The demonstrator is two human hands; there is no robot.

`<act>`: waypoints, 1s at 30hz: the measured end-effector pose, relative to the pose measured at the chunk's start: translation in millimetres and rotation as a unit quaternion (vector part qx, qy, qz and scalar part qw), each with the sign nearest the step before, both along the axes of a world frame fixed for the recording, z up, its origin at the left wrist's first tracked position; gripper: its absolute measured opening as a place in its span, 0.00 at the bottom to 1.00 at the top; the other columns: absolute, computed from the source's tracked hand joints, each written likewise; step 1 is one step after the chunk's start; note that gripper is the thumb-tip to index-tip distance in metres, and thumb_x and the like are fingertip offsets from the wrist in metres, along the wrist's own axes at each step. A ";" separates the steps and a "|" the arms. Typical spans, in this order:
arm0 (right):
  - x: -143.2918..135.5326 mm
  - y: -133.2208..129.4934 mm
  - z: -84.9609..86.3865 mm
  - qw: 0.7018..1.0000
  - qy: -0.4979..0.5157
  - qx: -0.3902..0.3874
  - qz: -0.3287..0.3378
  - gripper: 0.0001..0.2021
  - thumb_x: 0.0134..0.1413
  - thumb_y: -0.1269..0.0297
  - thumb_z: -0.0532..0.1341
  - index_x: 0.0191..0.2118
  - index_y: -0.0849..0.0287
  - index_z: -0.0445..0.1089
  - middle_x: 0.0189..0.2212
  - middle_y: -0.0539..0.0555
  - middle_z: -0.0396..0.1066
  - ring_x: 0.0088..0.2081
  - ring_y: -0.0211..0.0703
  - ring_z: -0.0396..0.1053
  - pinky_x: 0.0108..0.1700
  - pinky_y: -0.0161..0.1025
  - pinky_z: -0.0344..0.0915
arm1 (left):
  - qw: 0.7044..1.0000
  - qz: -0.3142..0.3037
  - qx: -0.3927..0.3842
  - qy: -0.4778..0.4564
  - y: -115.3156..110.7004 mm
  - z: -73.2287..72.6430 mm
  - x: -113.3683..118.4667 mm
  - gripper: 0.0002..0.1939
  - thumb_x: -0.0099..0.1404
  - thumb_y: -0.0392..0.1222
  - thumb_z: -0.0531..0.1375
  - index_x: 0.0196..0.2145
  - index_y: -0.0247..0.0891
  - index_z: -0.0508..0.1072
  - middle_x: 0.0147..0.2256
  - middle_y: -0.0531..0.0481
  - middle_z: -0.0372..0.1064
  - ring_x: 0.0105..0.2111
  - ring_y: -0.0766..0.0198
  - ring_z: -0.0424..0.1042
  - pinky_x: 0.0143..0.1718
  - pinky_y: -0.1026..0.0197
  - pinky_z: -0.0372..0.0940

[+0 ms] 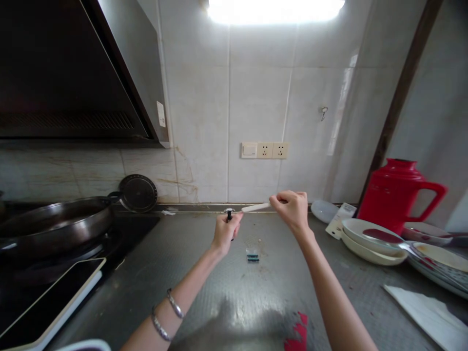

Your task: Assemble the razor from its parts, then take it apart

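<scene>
A slim white stick-like piece (255, 207) spans the gap between my hands, above the back of the counter. Closed around its right end is my right hand (290, 209), and the fingers hide that end. Its left end meets the fingertips of my left hand (225, 231), which is closed on a small black piece (229, 214) with a silvery top. What kind of piece this is I cannot make out. On the metal counter (204, 292) below lie two small dark-green batteries (252, 258), side by side, beside a clear plastic-looking wrapper (253, 242).
To the left are a pan (58, 222) on the stove and a white-edged phone or tablet (54, 302). On the right stand a red thermos (393, 195), stacked plates (373, 243) and a white card (341, 220). Wall sockets (265, 150) sit behind.
</scene>
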State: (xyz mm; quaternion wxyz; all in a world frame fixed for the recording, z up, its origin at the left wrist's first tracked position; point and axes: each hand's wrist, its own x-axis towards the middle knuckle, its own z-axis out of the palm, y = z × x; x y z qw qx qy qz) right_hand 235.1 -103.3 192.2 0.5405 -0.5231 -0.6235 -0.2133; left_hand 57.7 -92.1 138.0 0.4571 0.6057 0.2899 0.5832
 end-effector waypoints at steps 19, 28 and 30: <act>-70.5 -74.8 -18.1 0.521 0.531 -0.381 0.550 0.13 0.48 0.53 0.59 0.31 0.58 0.59 0.14 0.39 0.46 0.14 0.24 0.34 0.12 0.23 0.31 | 0.987 -0.028 -0.156 -0.013 4.3 -5.5 7.6 0.20 0.52 0.54 0.58 0.16 0.36 0.59 0.10 0.62 0.46 0.08 0.78 0.42 0.09 0.70 0.37; -104.1 -106.7 -62.5 0.507 0.594 -0.392 0.487 0.18 0.43 0.48 0.61 0.32 0.56 0.59 0.15 0.38 0.41 0.15 0.25 0.32 0.13 0.24 0.29 | 0.993 0.001 -0.117 0.017 -0.7 -7.5 10.4 0.24 0.52 0.59 0.57 0.14 0.36 0.57 0.09 0.60 0.46 0.08 0.77 0.45 0.10 0.70 0.39; -103.5 -110.9 -63.5 0.510 0.602 -0.384 0.480 0.19 0.42 0.47 0.61 0.33 0.56 0.59 0.15 0.38 0.41 0.14 0.25 0.32 0.13 0.24 0.29 | 0.993 0.002 -0.114 0.019 1.7 -9.8 10.3 0.24 0.52 0.59 0.57 0.14 0.36 0.57 0.09 0.61 0.46 0.08 0.77 0.45 0.10 0.70 0.39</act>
